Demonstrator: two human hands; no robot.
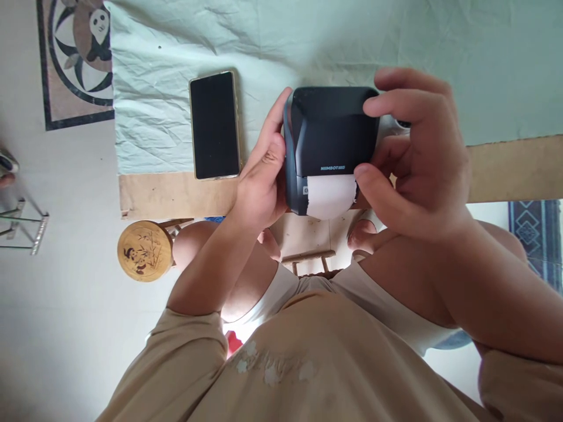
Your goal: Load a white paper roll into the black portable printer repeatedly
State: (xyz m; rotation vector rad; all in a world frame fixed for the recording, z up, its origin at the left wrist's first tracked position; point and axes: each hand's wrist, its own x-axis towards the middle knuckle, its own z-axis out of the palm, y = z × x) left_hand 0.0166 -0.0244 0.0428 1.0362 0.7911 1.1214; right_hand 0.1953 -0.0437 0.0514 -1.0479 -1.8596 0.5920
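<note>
A dark label printer [336,132] marked NIIMBOT is held up over the table's near edge. From its front slot hangs a strip of white paper [331,196] with a ragged right edge. My left hand [264,179] grips the printer's left side, its fingers partly hidden behind the body. On the other side, my right hand [422,152] has its thumb at the front corner beside the paper and a fingertip on the top right corner. Its lower fingers curl against the right side. Left of the printer lies a smartphone [214,125] with a dark screen.
A pale green cloth [272,35] covers most of the table, leaving a bare wooden edge [176,193] along the front. A small object behind my right hand is mostly hidden. On the floor at the left stands a round wooden stool [145,251].
</note>
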